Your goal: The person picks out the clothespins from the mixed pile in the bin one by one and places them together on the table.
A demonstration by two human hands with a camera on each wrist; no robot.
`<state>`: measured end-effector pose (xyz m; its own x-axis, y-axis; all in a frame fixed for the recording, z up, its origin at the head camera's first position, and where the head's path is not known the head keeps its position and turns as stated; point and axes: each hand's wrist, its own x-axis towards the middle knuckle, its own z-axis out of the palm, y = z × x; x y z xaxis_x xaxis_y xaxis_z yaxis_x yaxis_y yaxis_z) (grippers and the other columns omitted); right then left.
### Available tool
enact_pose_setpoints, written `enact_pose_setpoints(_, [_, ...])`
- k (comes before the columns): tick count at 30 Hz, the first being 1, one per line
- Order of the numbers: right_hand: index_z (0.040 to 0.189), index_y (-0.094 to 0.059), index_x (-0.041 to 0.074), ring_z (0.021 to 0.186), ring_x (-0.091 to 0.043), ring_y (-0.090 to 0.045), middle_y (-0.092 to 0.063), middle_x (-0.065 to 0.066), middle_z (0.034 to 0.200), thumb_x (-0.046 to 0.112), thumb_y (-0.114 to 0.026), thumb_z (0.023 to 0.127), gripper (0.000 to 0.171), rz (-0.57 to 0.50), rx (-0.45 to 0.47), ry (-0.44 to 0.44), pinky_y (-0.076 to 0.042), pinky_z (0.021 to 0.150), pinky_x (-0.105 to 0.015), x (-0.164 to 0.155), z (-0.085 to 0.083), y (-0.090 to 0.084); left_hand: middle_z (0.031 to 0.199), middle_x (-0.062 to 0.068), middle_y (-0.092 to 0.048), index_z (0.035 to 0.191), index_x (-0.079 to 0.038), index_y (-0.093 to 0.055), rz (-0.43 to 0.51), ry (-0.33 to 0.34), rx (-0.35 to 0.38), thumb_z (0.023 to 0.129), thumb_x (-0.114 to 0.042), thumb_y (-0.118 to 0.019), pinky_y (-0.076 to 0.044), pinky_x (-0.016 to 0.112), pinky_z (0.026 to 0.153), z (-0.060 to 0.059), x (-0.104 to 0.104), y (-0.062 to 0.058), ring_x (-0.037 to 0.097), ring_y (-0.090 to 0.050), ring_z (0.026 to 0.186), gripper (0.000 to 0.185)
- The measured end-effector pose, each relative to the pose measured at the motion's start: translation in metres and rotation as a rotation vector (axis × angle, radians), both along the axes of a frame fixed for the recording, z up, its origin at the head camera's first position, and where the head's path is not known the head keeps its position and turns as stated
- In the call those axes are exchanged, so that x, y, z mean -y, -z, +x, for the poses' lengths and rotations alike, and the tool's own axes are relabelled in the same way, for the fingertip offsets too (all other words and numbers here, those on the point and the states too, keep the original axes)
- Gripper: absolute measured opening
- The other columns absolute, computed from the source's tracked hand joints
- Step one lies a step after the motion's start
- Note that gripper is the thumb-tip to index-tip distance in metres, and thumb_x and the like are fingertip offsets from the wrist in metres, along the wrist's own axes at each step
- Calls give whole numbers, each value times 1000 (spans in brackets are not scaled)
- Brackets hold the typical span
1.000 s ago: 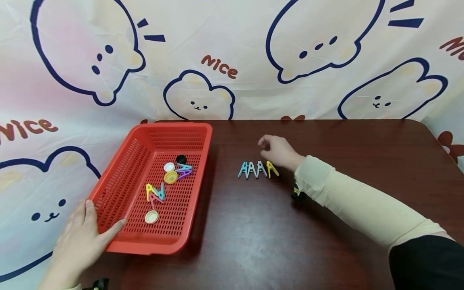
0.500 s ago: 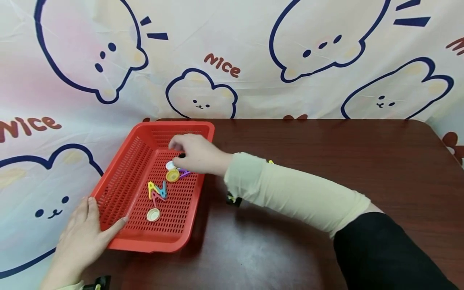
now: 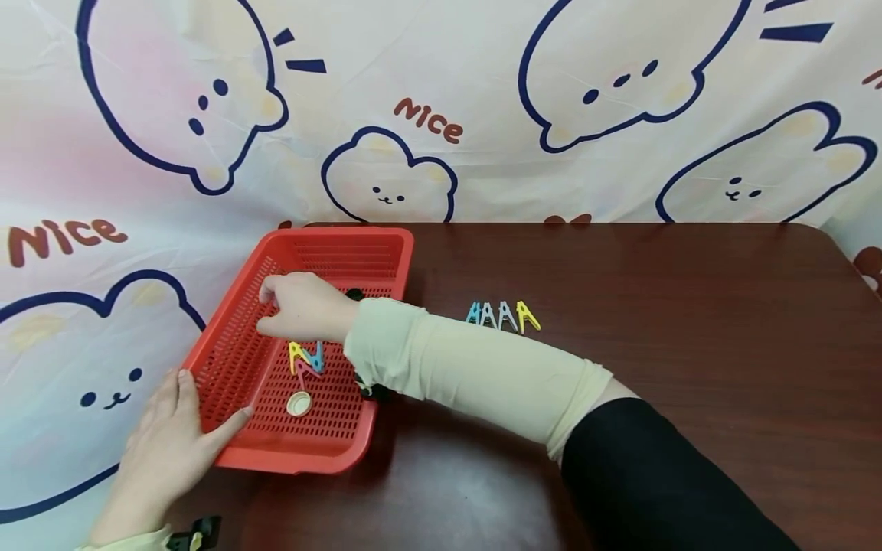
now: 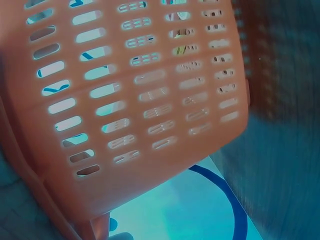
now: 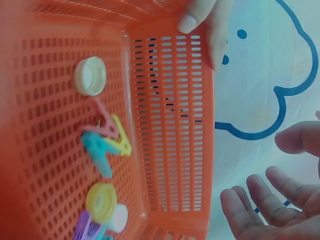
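The left hand (image 3: 165,451) lay nearest me, fingers straight and thumb pressed against the near corner of the red basket (image 3: 237,458), steadying it without closing round the rim. Beyond it, on the basket floor, sat a white cap (image 3: 299,402), then a tangle of yellow, blue and pink clips (image 3: 305,358). The right hand (image 3: 298,308) hung just over those, its grip released: in the right wrist view the fingers (image 5: 260,202) were spread and loosely bent, holding nothing. Further in, a yellow cap (image 5: 101,201) and a purple clip (image 5: 86,227) lay close together near the far wall. To my eye the interlocked clips were the risk; a pinch on one might drag its neighbours up with it and drop them. The forearm also crossed low over the basket's right wall and could nudge it along the table (image 3: 654,306). Well apart to the right stood a row of four clips (image 3: 501,315), which the sleeve could knock over on a careless swing.
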<state>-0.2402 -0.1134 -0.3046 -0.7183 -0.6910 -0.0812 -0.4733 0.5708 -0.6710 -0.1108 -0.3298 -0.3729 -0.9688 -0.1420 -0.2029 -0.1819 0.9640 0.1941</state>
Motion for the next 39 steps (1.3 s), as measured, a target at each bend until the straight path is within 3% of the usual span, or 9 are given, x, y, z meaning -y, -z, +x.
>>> enact_pose_setpoints(3, [134,-59,16,62,-7,-51,-61,4,83,32,-62,104,34,38,13,12,-43,64,-19,16,-1,5,152,52,-5,149,25,0,-10,13,-20,100,-64,-52,-18,84,104,-2,-2,2,69,-13,138,114])
enact_pose_setpoints(9, [134,-59,17,64,-7,-56,-62,8,91,36,-64,103,37,108,46,43,-45,62,-20,39,-6,27,153,52,-8,150,25,-4,5,20,-39,100,-62,-54,-18,84,104,-2,-10,7,68,-15,138,112])
enact_pose_setpoints(13, [109,-62,15,53,-8,-45,-52,6,74,31,-61,104,17,144,24,36,-38,52,-22,44,-14,40,154,50,-7,151,24,-3,14,28,-45,100,-64,-53,-17,82,106,-2,-14,8,67,-13,140,113])
enact_pose_setpoints(16, [92,-57,14,47,-8,-37,-44,4,63,28,-59,105,19,160,15,26,-34,49,-23,46,-18,49,155,49,-8,152,23,-4,6,30,-51,99,-66,-52,-18,82,106,-2,-16,7,67,-14,141,114])
enact_pose_setpoints(23, [111,-66,15,50,-9,-43,-51,3,69,28,-63,103,15,238,7,56,-40,53,-23,53,-17,69,156,48,-6,152,23,-3,-1,24,-48,99,-66,-53,-19,83,106,-2,-17,4,66,-14,141,115])
enact_pose_setpoints(26, [102,-67,19,48,-9,-42,-48,4,66,28,-63,103,9,287,2,49,-40,52,-24,62,-19,76,157,48,-6,152,22,-3,3,6,-52,98,-66,-53,-18,81,107,0,-15,4,66,-14,141,115])
enact_pose_setpoints(31, [89,-65,21,48,-10,-43,-49,4,64,26,-61,105,17,372,-2,-3,-37,49,-25,77,-22,93,156,48,-7,152,22,-4,6,-10,-61,98,-64,-55,-19,82,107,3,-11,4,66,-15,140,114])
enact_pose_setpoints(35, [95,-69,24,59,-11,-52,-63,5,77,25,-59,105,14,425,-62,-37,-38,54,-26,86,-22,99,156,48,-7,153,22,-4,4,-11,-76,98,-65,-54,-19,82,106,4,-8,2,66,-15,140,114])
enact_pose_setpoints(39, [104,-72,27,73,-8,-59,-68,8,90,24,-58,106,15,481,-140,-70,-42,62,-25,92,-20,102,156,48,-5,153,22,-3,13,-14,-71,99,-66,-53,-17,82,107,5,-4,1,66,-13,141,114])
